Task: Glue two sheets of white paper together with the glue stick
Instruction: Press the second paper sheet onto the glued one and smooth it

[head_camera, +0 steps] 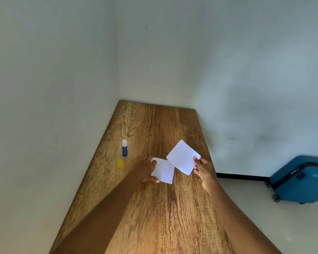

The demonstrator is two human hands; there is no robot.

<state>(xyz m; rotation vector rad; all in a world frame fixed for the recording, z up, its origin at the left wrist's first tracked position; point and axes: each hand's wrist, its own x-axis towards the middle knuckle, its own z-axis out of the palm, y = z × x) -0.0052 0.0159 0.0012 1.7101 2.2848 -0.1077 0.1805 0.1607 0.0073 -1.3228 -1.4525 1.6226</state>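
My left hand (146, 169) grips the left edge of a small white paper sheet (164, 171) just above the wooden table (154, 217). My right hand (203, 169) pinches the lower right corner of a second white sheet (183, 156), held a little higher; its lower left edge overlaps the first sheet's upper right corner. A blue glue stick (124, 148) stands upright and uncapped, white tip showing, near the table's left edge, left of my left hand. Its yellow cap (120, 164) lies on the table just in front of it.
White walls border the table on the left and at the far end. To the right the table edge drops to a pale floor, where a blue suitcase (301, 180) stands against the wall.
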